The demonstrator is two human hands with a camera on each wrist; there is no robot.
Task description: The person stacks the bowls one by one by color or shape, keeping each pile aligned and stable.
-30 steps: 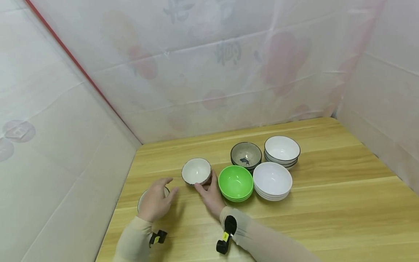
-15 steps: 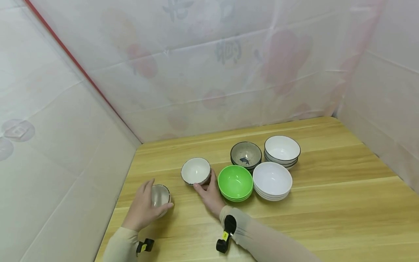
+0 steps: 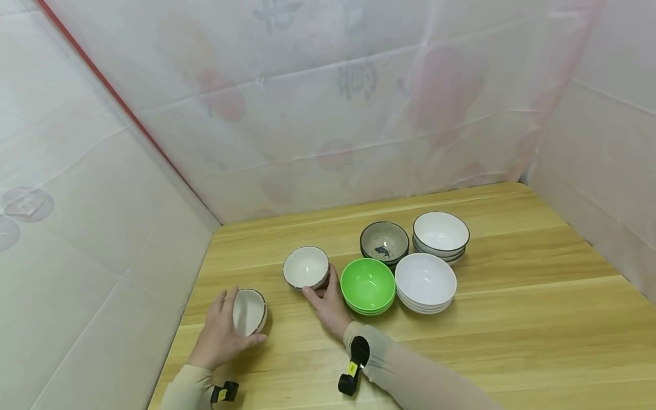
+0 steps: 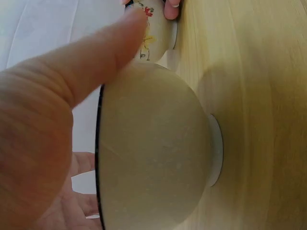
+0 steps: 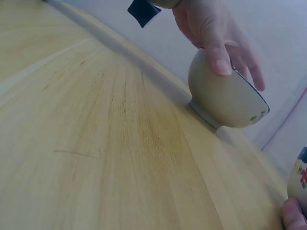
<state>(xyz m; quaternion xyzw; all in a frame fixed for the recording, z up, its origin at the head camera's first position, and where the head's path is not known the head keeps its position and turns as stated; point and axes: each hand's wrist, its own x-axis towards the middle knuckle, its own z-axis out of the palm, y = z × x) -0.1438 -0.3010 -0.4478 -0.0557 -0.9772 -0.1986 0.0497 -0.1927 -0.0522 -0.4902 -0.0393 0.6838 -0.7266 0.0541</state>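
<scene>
My left hand (image 3: 219, 333) spans a cream bowl (image 3: 250, 312) with a dark rim at the left of the table. Its fingers are spread loosely over the rim; the thumb (image 5: 220, 63) lies against or just before the outer wall. The foot of this bowl (image 4: 217, 151) is on the table. To the right and farther back, my right hand (image 3: 330, 307) holds another cream bowl (image 3: 306, 267), thumb at the near rim and fingers along its right side. Red and yellow flowers decorate its outside in the left wrist view.
Right of my right hand stand stacked green bowls (image 3: 368, 286) and stacked white bowls (image 3: 426, 280). Behind them are grey bowls (image 3: 384, 243) with a fish motif and dark-rimmed white bowls (image 3: 441, 232). Hanging sheets (image 3: 307, 114) enclose the wooden table (image 3: 512, 319).
My left hand has moved left and toward me from above the cream bowl, uncovering its inside. The right hand stays on its bowl, and the stacks have not moved.
</scene>
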